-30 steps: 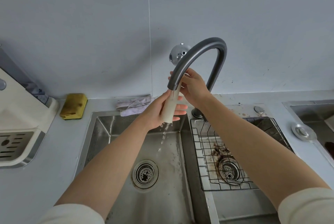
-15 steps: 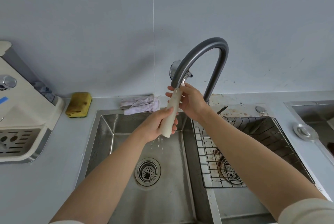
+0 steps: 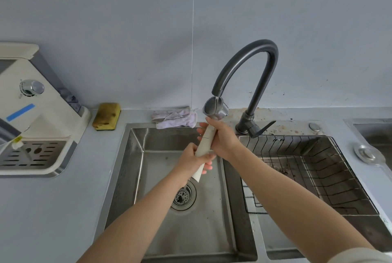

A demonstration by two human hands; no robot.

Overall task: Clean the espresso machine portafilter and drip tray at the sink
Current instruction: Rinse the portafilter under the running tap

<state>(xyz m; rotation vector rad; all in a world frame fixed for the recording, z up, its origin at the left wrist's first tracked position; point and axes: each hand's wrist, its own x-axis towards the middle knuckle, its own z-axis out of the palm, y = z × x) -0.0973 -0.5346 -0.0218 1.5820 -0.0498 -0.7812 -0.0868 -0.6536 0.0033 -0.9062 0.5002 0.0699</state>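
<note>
The portafilter [image 3: 214, 107] has a metal basket and a long cream handle. It is held upright over the left sink basin [image 3: 161, 141], the basket right under the dark faucet spout [image 3: 244, 65], where a thin stream runs into it. My left hand [image 3: 192, 162] grips the lower handle. My right hand [image 3: 222, 141] wraps the upper handle just below the basket. The espresso machine [image 3: 36, 114] stands at the left on the counter, its slotted drip tray [image 3: 31, 154] still in place at its front.
A yellow sponge [image 3: 106, 116] and a pale cloth [image 3: 176, 118] lie behind the sink rim. A wire rack [image 3: 318, 169] sits in the stained right basin. The faucet lever [image 3: 263, 128] points right. A round metal plug [image 3: 368, 153] lies on the counter at right.
Both hands have lowered the portafilter, so its basket has come out from behind the spout and now sits under the spout. The view has shifted, showing more of the espresso machine.
</note>
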